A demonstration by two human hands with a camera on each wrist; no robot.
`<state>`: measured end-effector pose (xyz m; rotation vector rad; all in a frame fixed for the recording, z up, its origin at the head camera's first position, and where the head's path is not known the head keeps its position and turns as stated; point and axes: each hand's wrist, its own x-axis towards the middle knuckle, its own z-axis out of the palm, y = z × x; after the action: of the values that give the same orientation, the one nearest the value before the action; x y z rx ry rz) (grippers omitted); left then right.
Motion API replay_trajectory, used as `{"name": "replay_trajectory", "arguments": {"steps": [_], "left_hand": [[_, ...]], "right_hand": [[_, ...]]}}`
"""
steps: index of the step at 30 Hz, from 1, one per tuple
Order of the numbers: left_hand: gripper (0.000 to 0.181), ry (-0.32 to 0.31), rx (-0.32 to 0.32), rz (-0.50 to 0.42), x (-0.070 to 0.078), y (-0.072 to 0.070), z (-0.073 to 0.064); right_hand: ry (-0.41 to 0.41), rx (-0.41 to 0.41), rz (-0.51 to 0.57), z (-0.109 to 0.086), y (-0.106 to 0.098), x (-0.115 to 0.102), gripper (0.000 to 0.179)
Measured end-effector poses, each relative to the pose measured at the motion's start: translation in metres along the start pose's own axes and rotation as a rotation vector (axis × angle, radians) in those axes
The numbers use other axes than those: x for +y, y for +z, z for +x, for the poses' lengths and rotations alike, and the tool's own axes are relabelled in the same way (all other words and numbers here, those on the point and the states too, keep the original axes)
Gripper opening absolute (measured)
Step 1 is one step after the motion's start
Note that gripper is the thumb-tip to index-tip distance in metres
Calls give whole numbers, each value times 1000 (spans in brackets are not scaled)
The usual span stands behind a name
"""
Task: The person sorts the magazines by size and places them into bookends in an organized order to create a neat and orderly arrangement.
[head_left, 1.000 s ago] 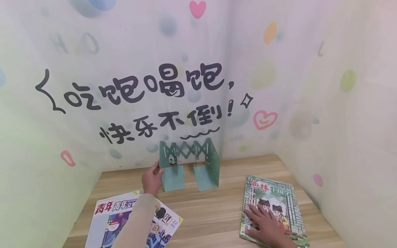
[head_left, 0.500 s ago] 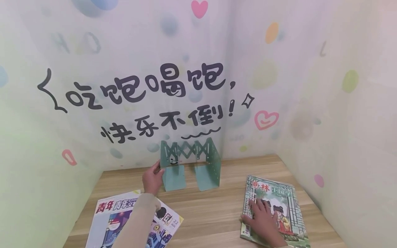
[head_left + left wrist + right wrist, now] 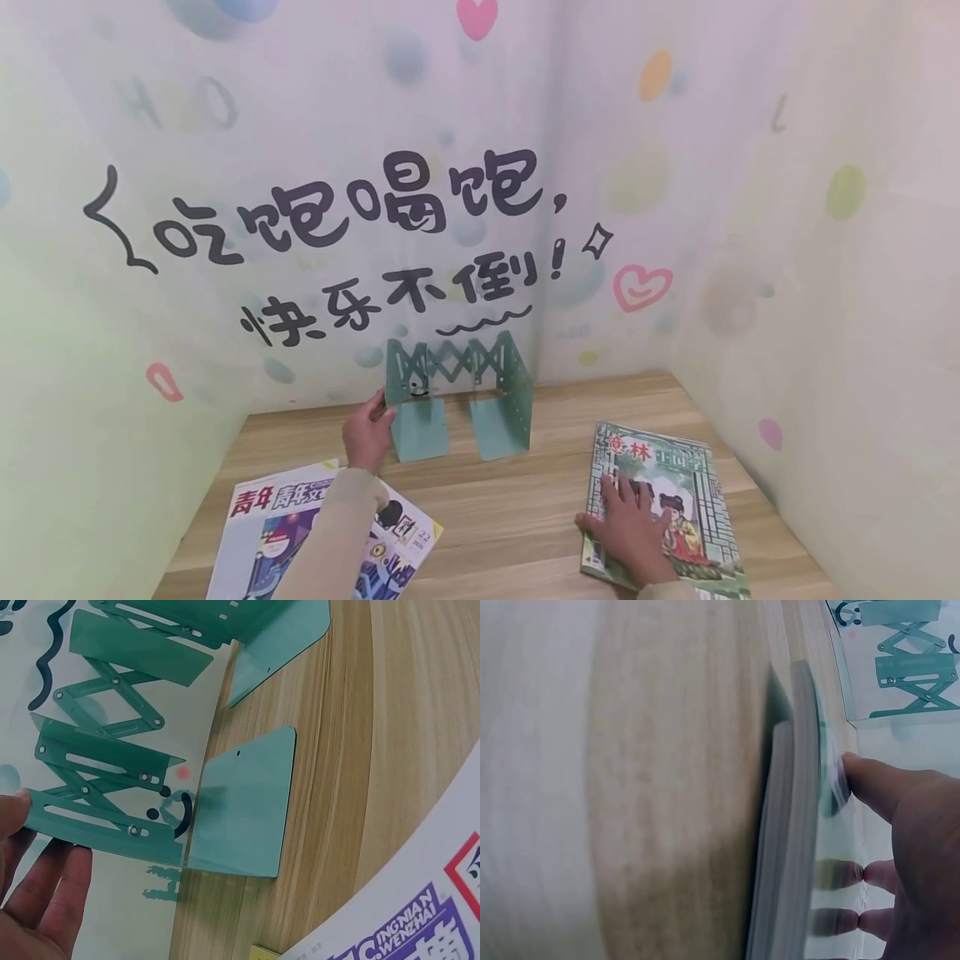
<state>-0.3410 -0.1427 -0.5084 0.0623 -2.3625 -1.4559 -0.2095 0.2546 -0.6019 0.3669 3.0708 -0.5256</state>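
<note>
Pinching the left panel [image 3: 105, 838] of the green rack [image 3: 493, 427] on the desk [image 3: 495, 517], the left hand [image 3: 367, 435] could skew it by pushing; right of the rack, the right hand [image 3: 632, 527], fingers [image 3: 879, 875] spread, touches stacked magazines [image 3: 697, 500] that leaning might slide.

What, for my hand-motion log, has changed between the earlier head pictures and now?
The right hand has shifted slightly forward on the 意林 magazine and turned, its fingers pointing more directly forward. Nothing was newly grasped or released. Unchanged: the left hand holding the teal expandable bookend, and the overlapping magazines at left.
</note>
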Motion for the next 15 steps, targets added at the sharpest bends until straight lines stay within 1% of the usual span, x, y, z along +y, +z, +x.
{"name": "replay_trajectory", "arguments": {"steps": [5,10,15], "left_hand": [[45,-3,-14,3,0,-1,-1],[45,-2,-6,8,2,-1,-1],[44,1,-10,7,5,-2,-2]], "right_hand": [[-10,-23,-4,1,0,3,105],[-36,-44,2,1,-1,7,106],[-71,-44,10,1,-3,12,105]]}}
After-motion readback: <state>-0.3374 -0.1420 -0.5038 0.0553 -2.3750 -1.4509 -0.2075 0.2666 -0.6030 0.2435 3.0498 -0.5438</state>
